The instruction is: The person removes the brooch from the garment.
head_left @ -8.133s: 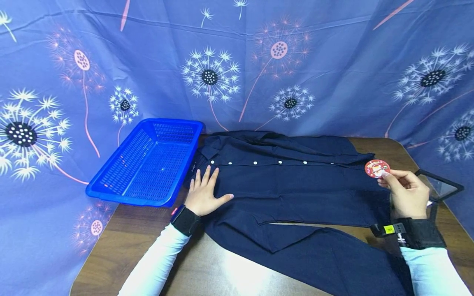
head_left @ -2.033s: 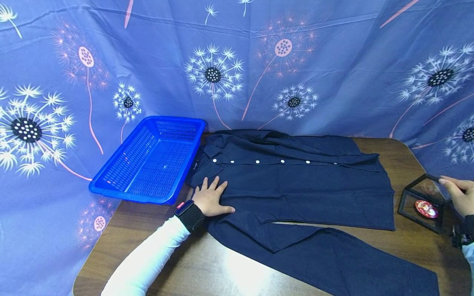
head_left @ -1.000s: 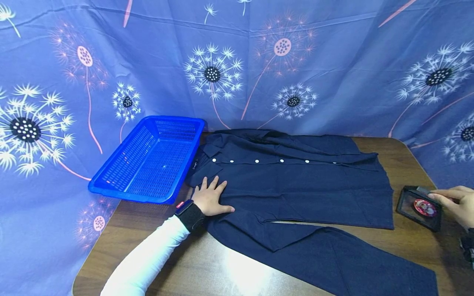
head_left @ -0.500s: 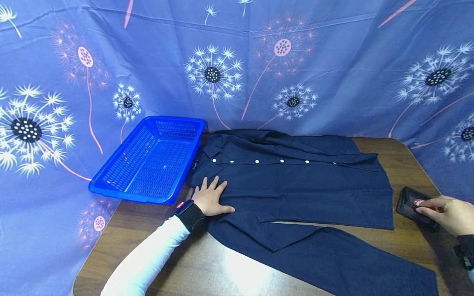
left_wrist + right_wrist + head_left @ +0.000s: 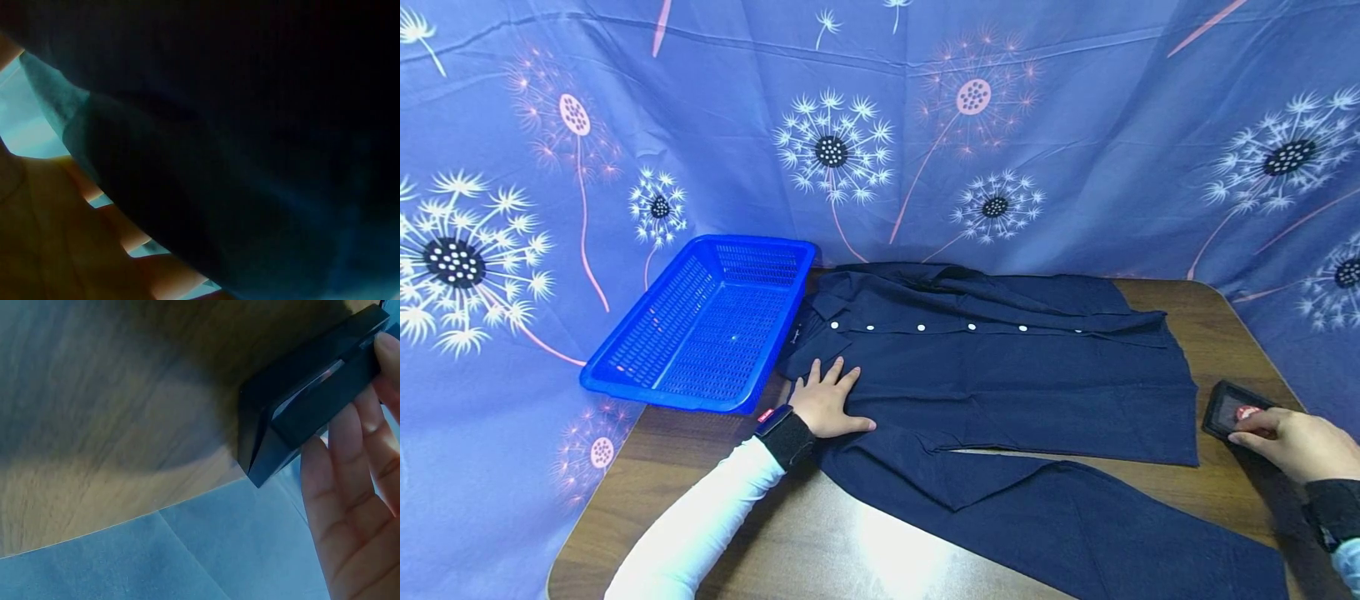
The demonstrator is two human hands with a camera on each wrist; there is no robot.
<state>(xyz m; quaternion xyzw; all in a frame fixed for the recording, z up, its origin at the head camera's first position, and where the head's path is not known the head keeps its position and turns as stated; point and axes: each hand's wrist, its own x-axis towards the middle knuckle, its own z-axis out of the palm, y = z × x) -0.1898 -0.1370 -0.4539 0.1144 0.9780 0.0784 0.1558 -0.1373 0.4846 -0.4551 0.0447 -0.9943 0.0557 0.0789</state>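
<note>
My left hand [image 5: 823,408] rests palm down with spread fingers on the collar end of a dark navy shirt [image 5: 1000,375], which lies flat with white buttons up its front. The left wrist view is mostly dark cloth [image 5: 156,169] beside the hand. At the table's right, my right hand [image 5: 1307,442] grips a small black hinged display case [image 5: 1223,408] with a clear window, closed nearly flat. Part of a round red badge [image 5: 1247,413] shows through the window; fingers hide the rest. In the right wrist view, a narrow slit runs along the case's [image 5: 312,387] side between its halves.
A blue perforated plastic basket [image 5: 696,402] stands at the back left, against the shirt's collar. Behind the wooden table [image 5: 805,554] hangs a blue curtain [image 5: 895,75] with dandelion prints. One shirt sleeve [image 5: 1135,533] stretches towards the front right.
Earlier, my right hand held the badge near the shirt's hem. Later the badge lay in the open case; its lid has since been folded down under that hand. My left hand stays on the shirt.
</note>
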